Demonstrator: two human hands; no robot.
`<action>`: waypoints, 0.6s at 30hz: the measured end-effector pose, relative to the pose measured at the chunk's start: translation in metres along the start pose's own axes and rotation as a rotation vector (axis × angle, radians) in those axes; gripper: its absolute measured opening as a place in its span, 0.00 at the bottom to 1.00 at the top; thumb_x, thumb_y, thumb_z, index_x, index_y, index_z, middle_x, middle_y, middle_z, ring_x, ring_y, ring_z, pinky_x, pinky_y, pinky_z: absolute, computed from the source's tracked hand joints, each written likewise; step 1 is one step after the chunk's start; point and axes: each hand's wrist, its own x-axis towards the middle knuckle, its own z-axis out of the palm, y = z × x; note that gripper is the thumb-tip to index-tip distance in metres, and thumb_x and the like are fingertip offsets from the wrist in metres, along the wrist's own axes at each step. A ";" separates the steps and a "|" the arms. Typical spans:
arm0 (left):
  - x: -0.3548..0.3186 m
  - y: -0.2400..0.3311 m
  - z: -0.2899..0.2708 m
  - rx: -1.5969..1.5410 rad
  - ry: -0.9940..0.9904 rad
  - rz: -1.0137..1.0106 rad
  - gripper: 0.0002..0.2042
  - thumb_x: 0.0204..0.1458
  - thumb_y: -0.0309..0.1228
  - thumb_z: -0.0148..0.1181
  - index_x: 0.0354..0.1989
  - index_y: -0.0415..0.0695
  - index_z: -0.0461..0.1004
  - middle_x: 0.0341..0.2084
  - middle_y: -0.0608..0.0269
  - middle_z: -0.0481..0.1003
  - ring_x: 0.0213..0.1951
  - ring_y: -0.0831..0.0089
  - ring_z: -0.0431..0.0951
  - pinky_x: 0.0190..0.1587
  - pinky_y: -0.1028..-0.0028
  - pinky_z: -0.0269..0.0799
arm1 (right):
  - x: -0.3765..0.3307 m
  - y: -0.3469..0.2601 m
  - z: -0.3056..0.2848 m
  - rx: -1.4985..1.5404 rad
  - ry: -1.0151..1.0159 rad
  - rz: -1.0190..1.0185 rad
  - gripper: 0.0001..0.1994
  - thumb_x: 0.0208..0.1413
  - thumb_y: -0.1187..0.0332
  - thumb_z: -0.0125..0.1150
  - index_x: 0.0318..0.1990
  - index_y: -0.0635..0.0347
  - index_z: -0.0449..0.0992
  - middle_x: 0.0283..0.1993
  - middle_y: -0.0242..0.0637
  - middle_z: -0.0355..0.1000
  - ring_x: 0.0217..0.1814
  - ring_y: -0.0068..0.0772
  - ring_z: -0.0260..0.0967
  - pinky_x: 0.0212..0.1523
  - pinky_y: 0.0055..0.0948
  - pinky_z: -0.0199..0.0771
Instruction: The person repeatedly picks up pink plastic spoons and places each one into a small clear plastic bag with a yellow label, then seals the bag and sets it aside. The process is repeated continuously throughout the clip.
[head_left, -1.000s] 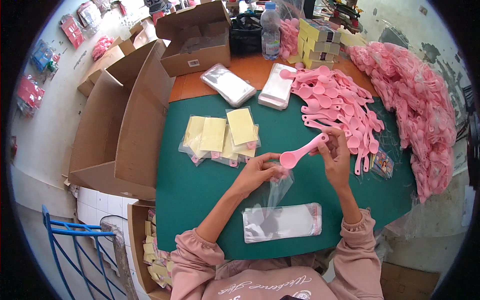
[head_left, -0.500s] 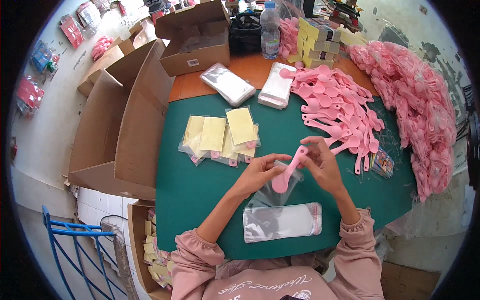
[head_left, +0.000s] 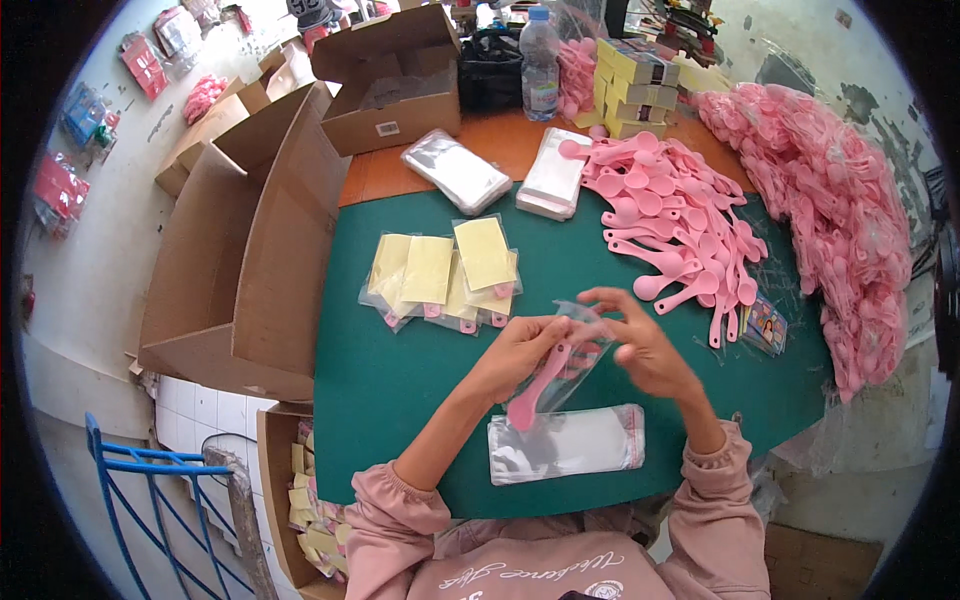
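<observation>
My left hand (head_left: pixel 522 348) pinches a small clear plastic bag (head_left: pixel 574 374) near its upper end. Inside the bag lies a pink spoon (head_left: pixel 534 393), tilted, its bowl down toward me and its holed handle end by my left fingertips. At the bag's upper right edge is my right hand (head_left: pixel 648 348), fingers spread and thumb apart; some fingertips show behind the clear film. Below both hands, a stack of clear bags (head_left: pixel 565 445) rests on the green table mat (head_left: pixel 400 400).
Filled bags with yellow cards (head_left: pixel 428 268) lie left of centre. Loose pink spoons (head_left: pixel 680 215) are heaped at right, beside bagged spoons (head_left: pixel 830 220). Bag stacks (head_left: pixel 458 172), card stacks (head_left: pixel 638 88) and a water bottle (head_left: pixel 539 65) stand behind. Cardboard boxes (head_left: pixel 285 240) flank the left edge.
The spoon has gone into the clear bag and moved down to the left. My right hand has let go of the spoon's handle; my left hand now grips the bag's upper end.
</observation>
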 end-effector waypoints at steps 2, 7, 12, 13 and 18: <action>-0.005 -0.001 -0.008 -0.078 0.003 0.014 0.18 0.59 0.37 0.40 0.45 0.34 0.68 0.36 0.55 0.74 0.36 0.71 0.76 0.37 0.77 0.73 | -0.006 0.001 -0.028 0.359 0.072 0.240 0.19 0.57 0.54 0.46 0.41 0.62 0.70 0.39 0.36 0.68 0.45 0.27 0.63 0.44 0.28 0.64; -0.003 0.004 -0.015 0.019 0.013 -0.034 0.18 0.59 0.36 0.39 0.46 0.34 0.67 0.37 0.52 0.73 0.38 0.69 0.76 0.37 0.77 0.74 | -0.110 0.047 -0.152 -0.973 0.357 1.221 0.18 0.49 0.60 0.53 0.43 0.65 0.70 0.43 0.55 0.65 0.49 0.50 0.62 0.45 0.40 0.64; 0.001 0.004 -0.011 0.036 -0.008 -0.035 0.17 0.58 0.36 0.39 0.46 0.35 0.68 0.37 0.54 0.74 0.38 0.71 0.76 0.37 0.79 0.73 | -0.179 0.084 -0.176 -1.013 0.531 1.199 0.16 0.43 0.61 0.58 0.34 0.65 0.70 0.35 0.56 0.69 0.41 0.52 0.68 0.38 0.44 0.65; 0.001 0.004 -0.011 0.049 -0.009 -0.037 0.17 0.58 0.36 0.40 0.45 0.35 0.68 0.36 0.55 0.74 0.38 0.73 0.76 0.37 0.80 0.72 | -0.177 0.082 -0.175 -1.011 0.527 1.200 0.16 0.43 0.61 0.58 0.34 0.65 0.70 0.35 0.56 0.69 0.41 0.52 0.68 0.38 0.44 0.65; 0.002 -0.003 -0.016 0.111 0.011 0.060 0.17 0.58 0.35 0.43 0.43 0.33 0.70 0.33 0.58 0.74 0.37 0.74 0.75 0.39 0.80 0.71 | -0.130 0.040 -0.160 -1.138 0.650 1.315 0.11 0.44 0.66 0.57 0.35 0.60 0.72 0.35 0.50 0.71 0.39 0.52 0.69 0.36 0.44 0.65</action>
